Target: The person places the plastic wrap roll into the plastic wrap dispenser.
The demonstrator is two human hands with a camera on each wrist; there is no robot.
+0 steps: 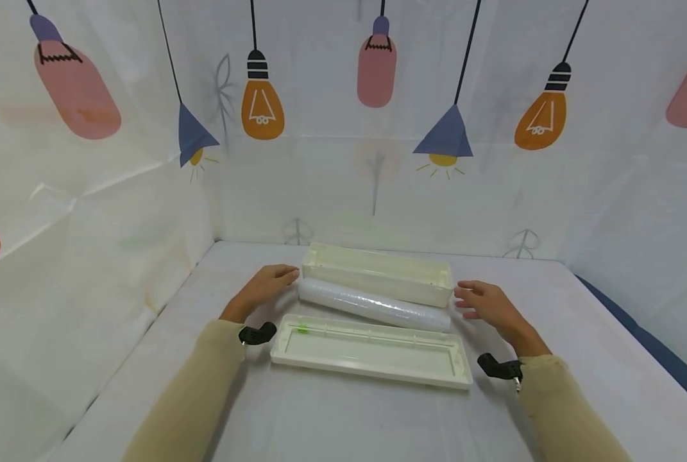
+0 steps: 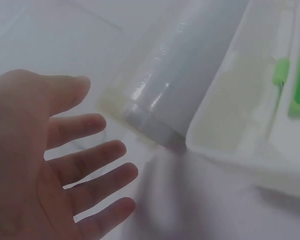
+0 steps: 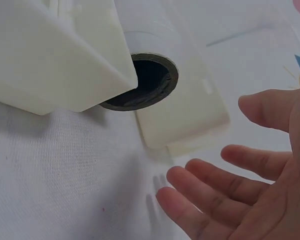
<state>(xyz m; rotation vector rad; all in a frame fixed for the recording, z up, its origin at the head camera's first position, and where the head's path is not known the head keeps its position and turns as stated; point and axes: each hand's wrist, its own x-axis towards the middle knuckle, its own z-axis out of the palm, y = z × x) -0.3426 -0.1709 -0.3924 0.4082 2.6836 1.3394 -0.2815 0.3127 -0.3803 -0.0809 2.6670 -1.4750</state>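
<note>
White sheeting (image 1: 331,186) printed with orange bulbs (image 1: 262,110), blue lampshades (image 1: 444,131) and pink lamps (image 1: 376,70) forms the backdrop as we look down on a white-covered table (image 1: 343,423). A dark blue strip (image 1: 643,337) edges the right side. Nearest the person, we see a shallow cream plastic lid (image 1: 372,350) lying hollow side up across the front of a roll of plastic film (image 1: 374,306); an open, oblong cream box (image 1: 389,289) stands close behind it. The roll, lying on its side on the table, thus sits between the two, and from the right wrist we find the lid's corner hiding part of the roll's end. Whether roll and box touch, we cannot tell.

The roll is long, whitish and glossy, with bright streaks along its wrap and a dark hollow inside its brownish core (image 3: 173,74). Bright green parts (image 2: 298,95) show at the lid's left end.

Both hands are well apart and hold nothing: we see the left hand (image 1: 269,285), fingers extended and spread, near the left ends of box and roll, and the right hand (image 1: 490,307), fingers spread and slightly bent, just beside the box's right end.
</note>
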